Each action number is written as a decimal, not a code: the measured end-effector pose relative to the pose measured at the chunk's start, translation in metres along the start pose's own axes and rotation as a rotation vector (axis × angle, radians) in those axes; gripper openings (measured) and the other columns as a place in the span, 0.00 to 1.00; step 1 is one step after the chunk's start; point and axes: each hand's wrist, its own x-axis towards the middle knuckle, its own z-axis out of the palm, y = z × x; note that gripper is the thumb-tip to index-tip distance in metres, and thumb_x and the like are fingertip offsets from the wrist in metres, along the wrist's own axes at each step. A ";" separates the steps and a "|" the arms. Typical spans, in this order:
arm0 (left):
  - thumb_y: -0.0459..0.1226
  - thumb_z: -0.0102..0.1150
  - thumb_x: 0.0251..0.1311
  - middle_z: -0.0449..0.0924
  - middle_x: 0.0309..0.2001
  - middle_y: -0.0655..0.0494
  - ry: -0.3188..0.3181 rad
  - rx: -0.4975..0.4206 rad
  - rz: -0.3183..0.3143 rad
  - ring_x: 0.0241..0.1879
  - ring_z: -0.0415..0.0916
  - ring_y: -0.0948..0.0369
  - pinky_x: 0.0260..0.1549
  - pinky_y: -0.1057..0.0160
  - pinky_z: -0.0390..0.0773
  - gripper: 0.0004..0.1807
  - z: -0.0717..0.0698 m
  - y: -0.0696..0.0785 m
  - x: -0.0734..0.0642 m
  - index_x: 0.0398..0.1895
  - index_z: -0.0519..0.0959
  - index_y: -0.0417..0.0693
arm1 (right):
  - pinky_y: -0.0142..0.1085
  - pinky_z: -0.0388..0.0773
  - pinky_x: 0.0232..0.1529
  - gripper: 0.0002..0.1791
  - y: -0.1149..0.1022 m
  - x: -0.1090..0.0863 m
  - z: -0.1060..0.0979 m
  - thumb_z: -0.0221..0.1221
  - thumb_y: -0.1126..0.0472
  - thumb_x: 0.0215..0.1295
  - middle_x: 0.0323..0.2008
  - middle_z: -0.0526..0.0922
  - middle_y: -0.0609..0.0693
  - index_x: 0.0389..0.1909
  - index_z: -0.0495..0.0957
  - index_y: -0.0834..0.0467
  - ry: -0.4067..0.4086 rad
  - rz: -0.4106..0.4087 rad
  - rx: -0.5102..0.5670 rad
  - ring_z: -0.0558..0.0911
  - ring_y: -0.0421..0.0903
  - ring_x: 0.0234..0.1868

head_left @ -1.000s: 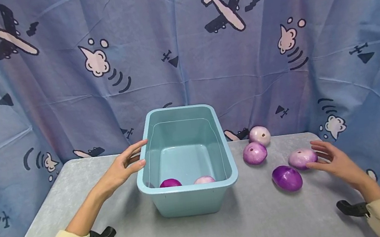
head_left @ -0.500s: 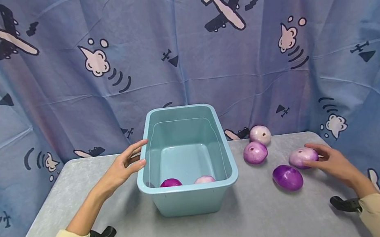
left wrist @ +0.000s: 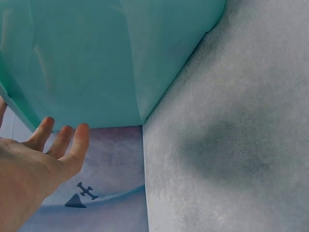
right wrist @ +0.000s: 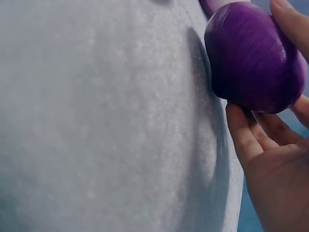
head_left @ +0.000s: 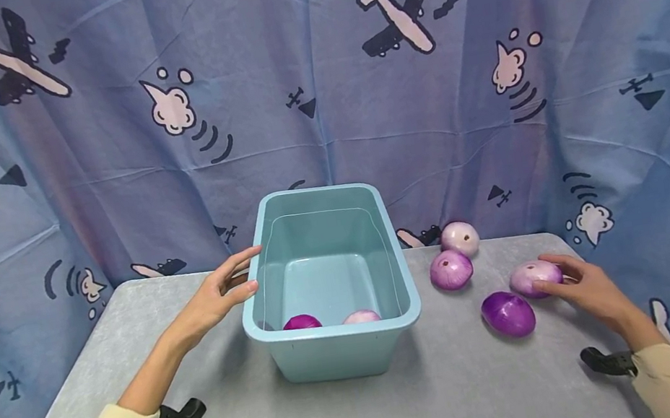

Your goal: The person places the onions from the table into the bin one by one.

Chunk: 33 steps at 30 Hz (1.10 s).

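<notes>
A light blue plastic tub (head_left: 339, 351) stands mid-table with two purple onions (head_left: 302, 322) inside, near its front wall. My left hand (head_left: 213, 303) rests at the tub's left rim, fingers loosely extended; in the left wrist view, its fingers (left wrist: 77, 145) lie beside the tub wall. On the right, my right hand (head_left: 591, 289) grips a pale purple onion (head_left: 531, 277) between thumb and fingers. A darker purple onion (head_left: 508, 314) lies just in front of it. The right wrist view has a deep purple onion (right wrist: 256, 58) between the thumb and fingertips.
Behind the held onion, two more onions, one pale (head_left: 460, 239) and one purple (head_left: 451, 270), sit near the back edge of the grey table (head_left: 463, 393). A blue curtain (head_left: 265, 103) with airplane prints hangs directly behind the table.
My right hand has moved left onto the pale purple onion, its fingers closing round it over the first half second. The left hand and the tub have stayed in place.
</notes>
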 end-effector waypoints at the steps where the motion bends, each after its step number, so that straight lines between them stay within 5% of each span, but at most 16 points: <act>1: 0.41 0.58 0.73 0.61 0.73 0.44 0.001 0.002 0.000 0.71 0.60 0.44 0.63 0.38 0.64 0.34 0.000 0.000 0.000 0.79 0.61 0.57 | 0.68 0.63 0.60 0.45 0.000 0.000 0.000 0.66 0.49 0.69 0.69 0.62 0.73 0.75 0.58 0.69 0.006 0.000 -0.011 0.61 0.73 0.68; 5: 0.41 0.58 0.73 0.62 0.73 0.45 0.006 0.013 0.004 0.71 0.61 0.44 0.63 0.39 0.64 0.33 0.000 -0.002 0.001 0.79 0.62 0.58 | 0.61 0.69 0.61 0.44 -0.002 -0.002 -0.003 0.65 0.48 0.70 0.69 0.63 0.72 0.75 0.59 0.68 0.034 -0.009 -0.030 0.63 0.71 0.67; 8: 0.41 0.59 0.73 0.62 0.73 0.45 0.008 0.015 0.002 0.71 0.61 0.44 0.64 0.39 0.64 0.33 -0.001 -0.002 0.001 0.78 0.62 0.59 | 0.38 0.74 0.60 0.42 -0.005 -0.002 -0.007 0.65 0.49 0.71 0.69 0.63 0.72 0.75 0.59 0.68 0.048 -0.033 -0.035 0.63 0.69 0.66; 12: 0.41 0.59 0.72 0.61 0.73 0.45 0.012 0.007 -0.004 0.71 0.60 0.44 0.64 0.38 0.63 0.33 -0.001 -0.002 0.000 0.78 0.63 0.60 | 0.16 0.68 0.46 0.41 -0.010 -0.002 -0.011 0.65 0.50 0.71 0.69 0.64 0.70 0.74 0.61 0.67 0.060 -0.069 -0.044 0.66 0.60 0.64; 18: 0.42 0.59 0.72 0.60 0.74 0.45 0.011 0.000 -0.009 0.72 0.58 0.43 0.64 0.37 0.63 0.33 -0.001 -0.002 0.000 0.78 0.62 0.61 | 0.16 0.69 0.45 0.39 -0.021 -0.003 -0.012 0.65 0.50 0.71 0.68 0.65 0.68 0.74 0.62 0.66 0.081 -0.083 -0.038 0.69 0.53 0.62; 26: 0.42 0.59 0.73 0.59 0.75 0.44 0.007 -0.010 -0.008 0.72 0.58 0.43 0.64 0.37 0.63 0.33 -0.001 -0.003 0.000 0.79 0.62 0.60 | 0.18 0.71 0.46 0.36 -0.045 -0.004 -0.006 0.67 0.54 0.69 0.65 0.68 0.63 0.72 0.66 0.64 0.105 -0.154 0.008 0.70 0.28 0.53; 33: 0.42 0.58 0.73 0.58 0.75 0.44 0.004 -0.013 -0.004 0.72 0.57 0.43 0.64 0.37 0.63 0.33 -0.001 -0.002 0.000 0.79 0.61 0.60 | 0.21 0.74 0.46 0.34 -0.067 0.002 -0.001 0.68 0.58 0.69 0.62 0.71 0.54 0.71 0.67 0.63 0.084 -0.238 0.039 0.73 0.30 0.53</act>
